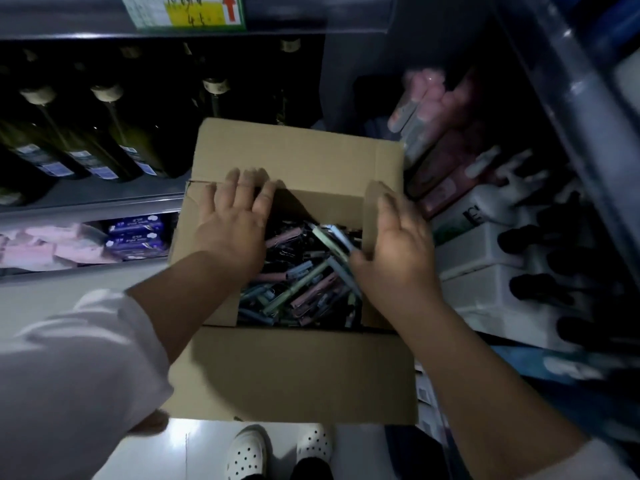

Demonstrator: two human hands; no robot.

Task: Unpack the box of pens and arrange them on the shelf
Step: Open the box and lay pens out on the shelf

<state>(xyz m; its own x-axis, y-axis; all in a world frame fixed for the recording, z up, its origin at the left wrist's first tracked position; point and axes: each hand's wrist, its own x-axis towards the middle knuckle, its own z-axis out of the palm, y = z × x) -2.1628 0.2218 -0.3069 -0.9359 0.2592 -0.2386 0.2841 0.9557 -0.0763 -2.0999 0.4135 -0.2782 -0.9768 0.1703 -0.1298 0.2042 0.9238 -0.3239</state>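
A brown cardboard box [294, 372] stands open in front of me, its flaps folded outward. Inside lies a loose heap of pens [304, 282] in pink, green, blue and grey. My left hand [235, 220] rests flat with spread fingers on the left inner flap, pressing it aside. My right hand [398, 251] lies against the right inner flap, the thumb down among the pens and touching a light green one. Neither hand holds a pen clear of the heap.
Dark glass bottles [86, 133] fill the shelf at left, with pink and blue packets [135, 233] on the shelf below. Pink packs [440, 133] and white boxes with dark items [485, 244] crowd the right shelf. My white shoes [277, 452] stand on the pale floor.
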